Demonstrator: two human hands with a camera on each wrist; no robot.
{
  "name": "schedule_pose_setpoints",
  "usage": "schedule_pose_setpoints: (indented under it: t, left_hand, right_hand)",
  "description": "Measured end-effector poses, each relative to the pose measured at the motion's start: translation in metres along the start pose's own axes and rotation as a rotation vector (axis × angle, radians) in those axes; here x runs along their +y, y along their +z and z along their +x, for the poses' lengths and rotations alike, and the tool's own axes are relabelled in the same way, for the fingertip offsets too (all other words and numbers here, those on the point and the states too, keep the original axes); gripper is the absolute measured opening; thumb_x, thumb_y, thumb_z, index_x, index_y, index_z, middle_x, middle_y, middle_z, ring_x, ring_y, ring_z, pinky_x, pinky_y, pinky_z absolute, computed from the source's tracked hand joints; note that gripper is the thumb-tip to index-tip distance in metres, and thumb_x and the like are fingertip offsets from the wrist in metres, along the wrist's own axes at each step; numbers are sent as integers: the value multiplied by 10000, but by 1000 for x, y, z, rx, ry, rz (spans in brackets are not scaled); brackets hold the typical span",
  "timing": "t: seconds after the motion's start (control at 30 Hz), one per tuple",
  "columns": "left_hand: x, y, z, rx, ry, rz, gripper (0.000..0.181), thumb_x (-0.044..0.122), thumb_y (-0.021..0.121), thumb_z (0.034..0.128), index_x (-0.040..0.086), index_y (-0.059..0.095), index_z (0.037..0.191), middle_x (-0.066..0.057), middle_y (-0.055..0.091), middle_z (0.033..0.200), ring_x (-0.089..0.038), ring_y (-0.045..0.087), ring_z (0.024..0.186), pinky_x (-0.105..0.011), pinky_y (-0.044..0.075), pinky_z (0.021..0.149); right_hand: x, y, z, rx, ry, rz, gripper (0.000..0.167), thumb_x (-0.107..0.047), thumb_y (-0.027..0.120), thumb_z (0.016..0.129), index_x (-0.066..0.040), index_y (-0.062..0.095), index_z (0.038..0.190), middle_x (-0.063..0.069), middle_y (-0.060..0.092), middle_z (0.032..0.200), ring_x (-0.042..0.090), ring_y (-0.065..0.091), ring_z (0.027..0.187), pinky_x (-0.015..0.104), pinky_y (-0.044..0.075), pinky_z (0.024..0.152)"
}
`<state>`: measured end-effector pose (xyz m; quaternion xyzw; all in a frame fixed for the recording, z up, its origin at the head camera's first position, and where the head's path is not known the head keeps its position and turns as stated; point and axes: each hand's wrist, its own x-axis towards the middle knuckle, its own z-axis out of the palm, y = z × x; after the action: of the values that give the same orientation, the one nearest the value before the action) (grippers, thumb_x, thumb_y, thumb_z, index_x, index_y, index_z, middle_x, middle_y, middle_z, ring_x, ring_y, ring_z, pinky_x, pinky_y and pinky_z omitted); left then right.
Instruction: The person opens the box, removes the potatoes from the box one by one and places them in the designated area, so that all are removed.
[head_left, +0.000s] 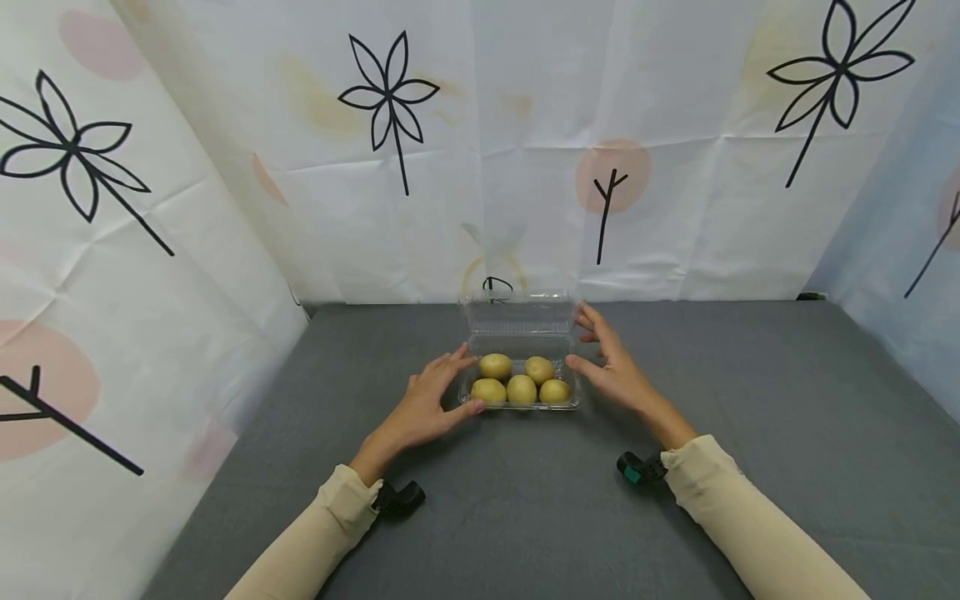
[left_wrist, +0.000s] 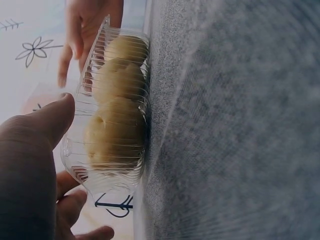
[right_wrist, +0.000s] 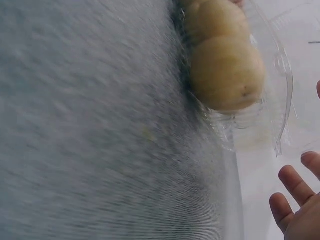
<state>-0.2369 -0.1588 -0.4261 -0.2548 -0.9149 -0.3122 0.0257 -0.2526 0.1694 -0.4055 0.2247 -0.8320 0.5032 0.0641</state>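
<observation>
A clear plastic container (head_left: pixel 522 407) with its lid (head_left: pixel 519 315) raised at the back stands on the grey table, holding several yellow potato-like items (head_left: pixel 521 390). At its left side is my left hand (head_left: pixel 429 404), thumb by the front left corner and fingers spread along the left edge. My right hand (head_left: pixel 617 367) is at the right side, fingers extended toward the lid and thumb near the rim. In the left wrist view the container's ribbed wall (left_wrist: pixel 115 130) faces the camera beside the left thumb. The right wrist view shows the right fingers (right_wrist: pixel 295 187) apart from the wall.
Around the grey table (head_left: pixel 480 517) hangs white cloth (head_left: pixel 525 108) printed with flowers and branches, at the back and both sides. A small dark object (head_left: pixel 812 296) lies at the table's back right edge.
</observation>
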Motion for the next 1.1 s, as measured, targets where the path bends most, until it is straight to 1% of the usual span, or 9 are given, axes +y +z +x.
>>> schedule_pose_setpoints:
  t: [0.1,0.2,0.27,0.37,0.57,0.77,0.93,1.1]
  left_hand:
    - [0,0,0,-18,11,1,702,507,671,960,249,423,1564,56,229,1702,-345,256,1559,-798,184,1116]
    - [0,0,0,-31,6,-7,702,517,663,964,268,410,1569,75,221,1702,-307,281,1553,-780,194,1125]
    - [-1,-1,0,-38,3,-16,698,521,655,968,280,402,1572,77,215,1705,-300,292,1548,-781,195,1126]
    - [-2,-2,0,-57,-10,-46,684,519,639,979,298,390,1576,82,196,1711,-318,279,1551,-794,161,1132]
    - [-3,-3,1,-90,-25,-77,677,521,618,991,305,372,1584,77,173,1717,-335,253,1560,-801,121,1139]
    - [-4,-4,1,-98,-32,-89,676,531,617,989,327,367,1583,100,165,1715,-292,242,1568,-795,109,1147]
    - [-4,-5,1,-100,-37,-87,682,543,616,985,337,361,1584,112,157,1714,-292,240,1568,-795,107,1147]
    - [-3,-4,1,-99,-37,-79,678,535,616,988,334,363,1583,108,156,1715,-284,243,1568,-795,110,1147]
  right_hand:
    - [1,-2,8,-4,14,6,807,-120,593,1026,-182,91,1654,255,302,1626,487,393,1352,680,312,1025]
    - [3,-3,14,-9,35,7,818,-135,584,1037,-178,49,1655,256,298,1626,484,384,1368,691,301,1046]
    - [4,-3,17,-13,50,4,827,-146,579,1042,-173,25,1654,253,291,1630,482,377,1381,696,295,1063]
    - [5,-3,21,-17,67,5,835,-159,582,1044,-166,10,1654,249,285,1636,482,372,1390,703,291,1073]
    - [7,-3,25,-24,87,20,844,-149,584,1044,-161,1,1653,255,274,1641,492,378,1388,697,308,1069]
    - [11,-3,27,-38,85,21,841,-146,580,1043,-140,0,1651,270,229,1652,512,383,1381,696,330,1068]
    - [11,-3,27,-58,89,26,849,-147,584,1040,-157,-3,1653,266,196,1664,532,398,1369,695,344,1067]
    - [12,-2,25,-66,95,25,856,-148,584,1040,-175,-11,1654,254,179,1673,523,412,1362,677,375,1050]
